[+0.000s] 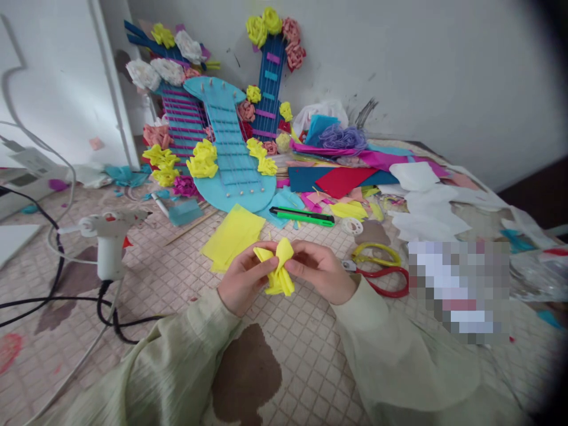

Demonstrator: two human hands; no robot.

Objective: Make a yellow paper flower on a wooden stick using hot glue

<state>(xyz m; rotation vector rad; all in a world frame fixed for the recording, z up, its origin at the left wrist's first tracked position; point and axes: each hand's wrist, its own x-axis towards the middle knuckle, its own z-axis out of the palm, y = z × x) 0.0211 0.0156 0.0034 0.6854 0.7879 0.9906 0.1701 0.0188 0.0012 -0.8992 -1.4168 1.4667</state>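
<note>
Between my two hands is a partly formed yellow paper flower [280,279], its upper petals spread and its lower part gathered. My left hand [248,273] pinches it from the left with thumb and fingers. From the other side my right hand [322,269] grips it, the thumb pressed near its middle. Just behind my left hand lies a stack of yellow paper sheets [233,234]. A green utility knife [302,216] rests beyond the flower. To the right of my right hand are scissors [388,281] with red and yellow handles.
A white glue gun [110,242] stands at left, with cables around it. Decorated paper instrument shapes, including a light blue one [233,148], lean at the back. Coloured paper, purple yarn [342,138] and white sheets [426,213] are piled behind right. A blurred patch [459,290] hides something at right.
</note>
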